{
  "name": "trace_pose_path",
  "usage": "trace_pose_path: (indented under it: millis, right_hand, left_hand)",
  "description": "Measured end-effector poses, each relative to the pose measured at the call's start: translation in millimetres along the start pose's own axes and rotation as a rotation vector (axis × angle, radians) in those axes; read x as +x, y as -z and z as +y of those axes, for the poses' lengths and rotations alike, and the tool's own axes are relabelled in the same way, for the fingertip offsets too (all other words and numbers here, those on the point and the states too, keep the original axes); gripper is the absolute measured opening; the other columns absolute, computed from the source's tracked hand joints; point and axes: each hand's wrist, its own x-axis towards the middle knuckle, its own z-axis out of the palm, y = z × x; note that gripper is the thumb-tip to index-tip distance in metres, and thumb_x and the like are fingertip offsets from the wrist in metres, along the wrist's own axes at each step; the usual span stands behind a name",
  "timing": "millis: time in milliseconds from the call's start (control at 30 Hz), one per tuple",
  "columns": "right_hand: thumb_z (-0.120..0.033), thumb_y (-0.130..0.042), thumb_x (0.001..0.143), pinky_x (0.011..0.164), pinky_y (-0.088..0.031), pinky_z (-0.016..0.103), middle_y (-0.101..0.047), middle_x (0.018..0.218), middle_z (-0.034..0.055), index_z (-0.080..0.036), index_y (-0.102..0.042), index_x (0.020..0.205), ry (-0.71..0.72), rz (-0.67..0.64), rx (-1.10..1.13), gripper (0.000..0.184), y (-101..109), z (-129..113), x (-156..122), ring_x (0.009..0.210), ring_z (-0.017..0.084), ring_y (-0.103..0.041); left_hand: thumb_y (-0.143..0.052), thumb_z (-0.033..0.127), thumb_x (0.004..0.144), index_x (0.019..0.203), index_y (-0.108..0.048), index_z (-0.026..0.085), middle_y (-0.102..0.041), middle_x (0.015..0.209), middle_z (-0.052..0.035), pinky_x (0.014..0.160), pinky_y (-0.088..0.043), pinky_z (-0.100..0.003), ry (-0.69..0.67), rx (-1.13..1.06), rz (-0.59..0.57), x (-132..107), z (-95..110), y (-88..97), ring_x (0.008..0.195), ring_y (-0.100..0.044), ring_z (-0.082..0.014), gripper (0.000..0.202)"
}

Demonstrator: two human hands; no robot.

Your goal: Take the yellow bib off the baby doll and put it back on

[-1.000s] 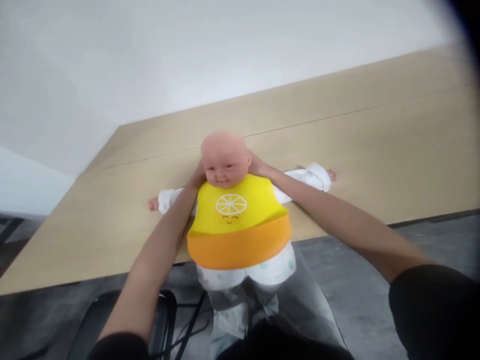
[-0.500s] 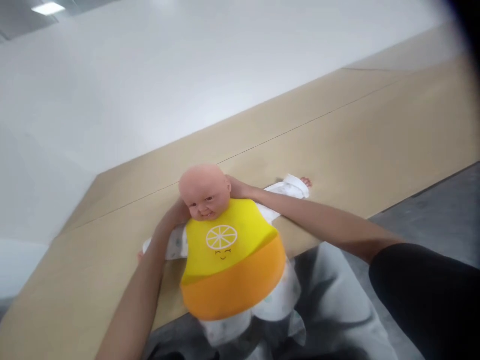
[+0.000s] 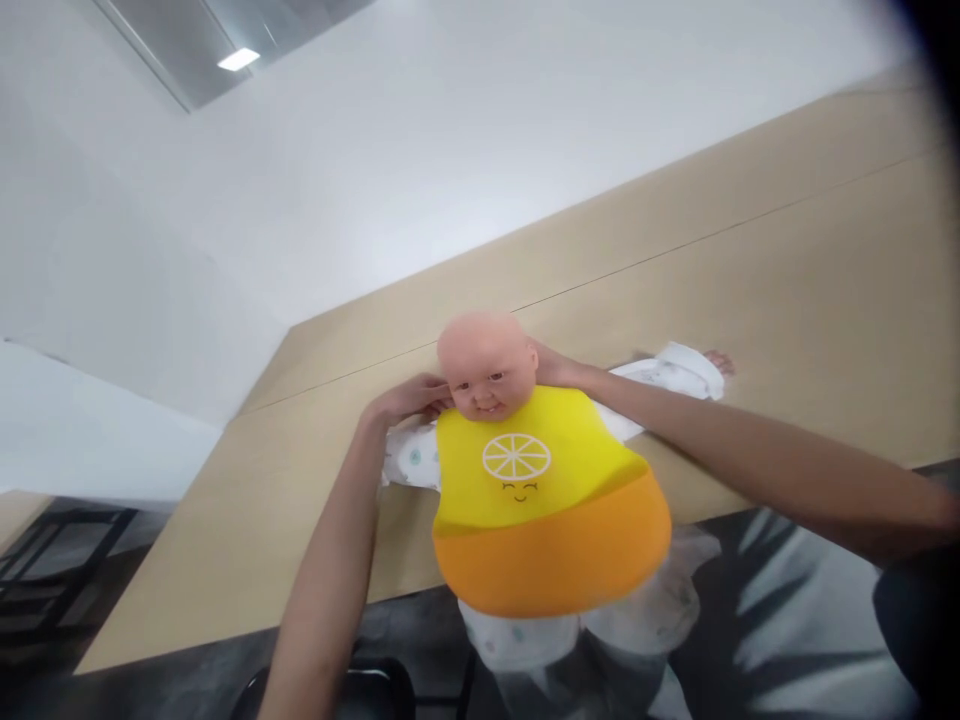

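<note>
A bald baby doll (image 3: 487, 365) in white patterned clothes lies back on the table's near edge, arms spread, face up. Over its chest lies a yellow silicone bib (image 3: 465, 470) with a white citrus slice print and an orange catch pocket (image 3: 551, 550). My left hand (image 3: 411, 398) is at the side of the doll's neck, fingers curled together, their tips hidden behind the head. On the other side, my right hand (image 3: 553, 365) reaches behind the neck; its fingers are out of sight. The bib's neck ends are hidden too.
The light wooden table (image 3: 787, 290) has a seam running along it and meets a white wall (image 3: 487, 150). A black stool (image 3: 367, 690) stands below the near edge, and a black metal frame (image 3: 67, 570) is at far left. The doll's legs hang over the edge.
The view has swung left, so the doll and bib appear further right. My left hand has come out more from behind the doll's head and now shows beside the neck. My right hand stays behind it.
</note>
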Motion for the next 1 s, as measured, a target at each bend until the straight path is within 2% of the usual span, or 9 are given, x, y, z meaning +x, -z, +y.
trace_pose_path:
  millis: [100,267,367,533,600,700,800,900,1000]
  right_hand:
    - [-0.041,-0.076,0.075,0.094,-0.056,0.040,-0.070,0.121,0.0121,-0.015,-0.071,0.103,-0.047,-0.015,0.031,0.039,-1.6,2.5,3.8,0.108,0.026,-0.064]
    - [-0.048,-0.070,0.080,0.092,-0.056,0.041,-0.071,0.113,0.0125,-0.014,-0.072,0.099,-0.054,-0.017,0.053,0.039,-4.8,17.2,12.1,0.106,0.026,-0.062]
    - [-0.046,-0.074,0.077,0.102,-0.053,0.043,-0.070,0.104,0.0116,-0.018,-0.074,0.098,-0.009,0.060,-0.054,0.034,-10.2,25.0,14.4,0.114,0.030,-0.061]
    - [-0.043,-0.080,0.070,0.112,-0.049,0.048,-0.071,0.098,0.0110,-0.028,-0.076,0.097,0.028,0.163,-0.158,0.031,-15.5,31.4,15.0,0.130,0.038,-0.054]
    - [-0.045,-0.079,0.071,0.111,-0.050,0.046,-0.072,0.101,0.0106,-0.027,-0.076,0.098,0.047,0.132,-0.135,0.033,-10.8,31.9,13.6,0.127,0.037,-0.056]
    - [-0.045,-0.072,0.079,0.105,-0.052,0.040,-0.072,0.109,0.0109,-0.019,-0.075,0.105,0.065,0.038,-0.039,0.037,-1.8,31.1,11.5,0.115,0.029,-0.063]
    - [-0.039,-0.067,0.085,0.098,-0.055,0.037,-0.072,0.111,0.0113,-0.014,-0.074,0.106,0.008,0.017,0.043,0.034,1.9,29.0,11.7,0.107,0.024,-0.065]
    - [-0.033,-0.067,0.085,0.099,-0.055,0.037,-0.072,0.111,0.0109,-0.014,-0.075,0.104,-0.039,0.020,0.062,0.028,1.4,26.0,12.6,0.107,0.023,-0.065]
    - [-0.030,-0.067,0.085,0.103,-0.054,0.040,-0.071,0.117,0.0121,-0.013,-0.074,0.107,-0.043,-0.010,0.037,0.028,1.7,23.0,12.3,0.110,0.024,-0.065]
  left_hand:
    - [-0.085,0.045,0.068,0.101,-0.080,0.017,-0.076,0.106,-0.0144,0.076,-0.057,-0.034,-0.065,-0.026,0.010,0.8,2.8,-7.1,0.093,-0.071,-0.0280,0.044]
    - [-0.092,0.033,0.053,0.097,-0.080,0.016,-0.075,0.111,-0.0161,0.089,-0.056,-0.041,-0.259,-0.221,0.217,18.9,4.7,-40.9,0.106,-0.068,-0.0343,0.048]
    - [-0.092,0.033,0.051,0.096,-0.079,0.012,-0.075,0.111,-0.0182,0.086,-0.057,-0.042,-0.256,-0.435,0.288,28.9,3.4,-59.3,0.102,-0.069,-0.0345,0.052]
    - [-0.093,0.033,0.041,0.079,-0.076,0.012,-0.077,0.090,-0.0124,0.083,-0.058,-0.039,-0.241,-0.640,0.480,32.2,7.7,-75.6,0.093,-0.071,-0.0305,0.047]
    - [-0.093,0.032,0.041,0.079,-0.076,0.012,-0.077,0.091,-0.0124,0.086,-0.057,-0.039,-0.235,-0.674,0.481,30.3,9.9,-77.2,0.097,-0.070,-0.0312,0.046]
    - [-0.095,0.026,0.040,0.083,-0.076,0.013,-0.077,0.099,-0.0148,0.092,-0.057,-0.042,-0.213,-0.686,0.393,26.7,12.0,-75.8,0.104,-0.070,-0.0342,0.049]
    - [-0.094,0.024,0.044,0.086,-0.076,0.014,-0.077,0.104,-0.0158,0.100,-0.054,-0.045,-0.206,-0.674,0.342,25.5,12.8,-72.8,0.112,-0.067,-0.0360,0.046]
    - [-0.089,0.026,0.056,0.090,-0.076,0.014,-0.076,0.106,-0.0150,0.105,-0.050,-0.045,-0.231,-0.683,0.384,28.0,13.2,-71.7,0.119,-0.064,-0.0348,0.039]
    - [-0.086,0.025,0.058,0.090,-0.075,0.013,-0.075,0.111,-0.0152,0.106,-0.050,-0.046,-0.222,-0.706,0.445,30.9,14.3,-72.6,0.121,-0.063,-0.0349,0.036]
